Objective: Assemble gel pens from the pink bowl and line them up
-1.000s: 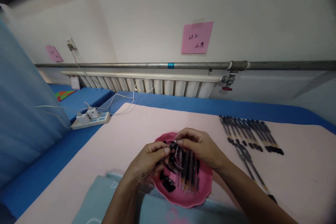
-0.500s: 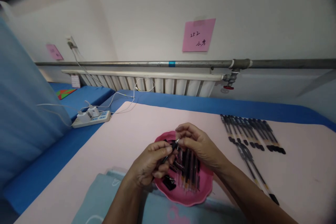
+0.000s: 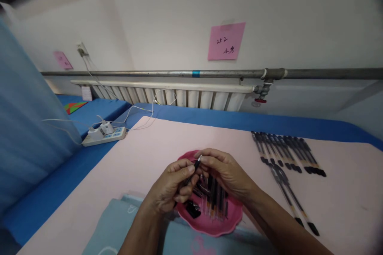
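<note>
Both hands meet above a pink plate (image 3: 230, 223) that holds several black pens and loose caps. My left hand (image 3: 170, 185) is closed round a black pen (image 3: 194, 166), its silver tip pointing up and to the right. My right hand (image 3: 226, 171) pinches that tip with thumb and fingers. The pen's lower end is hidden inside my left fist. A row of several assembled black pens (image 3: 284, 151) lies on the pink mat (image 3: 143, 147) to the right, with a few more pens (image 3: 289, 195) below it.
A white power strip (image 3: 103, 135) with plugged chargers and cables sits on the blue surface at left. A light blue cloth (image 3: 116, 227) lies at the near edge. Behind are a radiator (image 3: 167, 95), a metal pipe (image 3: 209, 74) and a pink note (image 3: 226, 41) on the wall.
The pen in my hands has turned from nearly level to tip-up. My right hand has shifted slightly, keeping its pinch at the tip.
</note>
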Available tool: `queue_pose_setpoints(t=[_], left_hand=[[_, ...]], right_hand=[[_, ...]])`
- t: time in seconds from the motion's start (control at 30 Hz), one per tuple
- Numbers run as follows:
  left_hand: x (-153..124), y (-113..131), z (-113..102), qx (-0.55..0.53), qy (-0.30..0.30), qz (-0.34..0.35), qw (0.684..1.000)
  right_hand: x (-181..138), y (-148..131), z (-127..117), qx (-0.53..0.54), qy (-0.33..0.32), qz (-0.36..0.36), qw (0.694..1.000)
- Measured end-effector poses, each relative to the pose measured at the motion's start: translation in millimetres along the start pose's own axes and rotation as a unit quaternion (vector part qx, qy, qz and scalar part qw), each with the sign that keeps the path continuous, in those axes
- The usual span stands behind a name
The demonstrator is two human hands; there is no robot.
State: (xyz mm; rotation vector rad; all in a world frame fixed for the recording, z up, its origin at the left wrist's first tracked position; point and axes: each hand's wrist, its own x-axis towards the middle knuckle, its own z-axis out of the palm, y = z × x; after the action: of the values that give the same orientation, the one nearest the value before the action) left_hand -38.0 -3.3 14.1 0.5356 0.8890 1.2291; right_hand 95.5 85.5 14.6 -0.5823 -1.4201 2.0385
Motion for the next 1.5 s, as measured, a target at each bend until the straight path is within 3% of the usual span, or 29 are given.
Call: queue_pose_setpoints(t=[0.07,0.23,0.43,0.9,1.5], left_hand=[[0,0,0,-0.011,-0.006,-0.003,1.000],[3,-3,3,-0.018,0.017,0.009,1.000],[3,-4,6,-0.029,0.023,0.009,0.999],[5,-5,5,-0.008,0.029,0.029,0.999],[5,-4,6,0.045,0.046,0.028,0.998]], right_hand=[[0,1,1,-0.008,0.007,-0.007,1.000],[-1,3,8,-0.037,0.094,-0.015,0.995],[0,7,12,0.034,0.034,-0.006,0.999],[2,3,10,0.021,0.101,-0.012,0.995],[2,2,4,-0.026,0.057,0.023,0.998]])
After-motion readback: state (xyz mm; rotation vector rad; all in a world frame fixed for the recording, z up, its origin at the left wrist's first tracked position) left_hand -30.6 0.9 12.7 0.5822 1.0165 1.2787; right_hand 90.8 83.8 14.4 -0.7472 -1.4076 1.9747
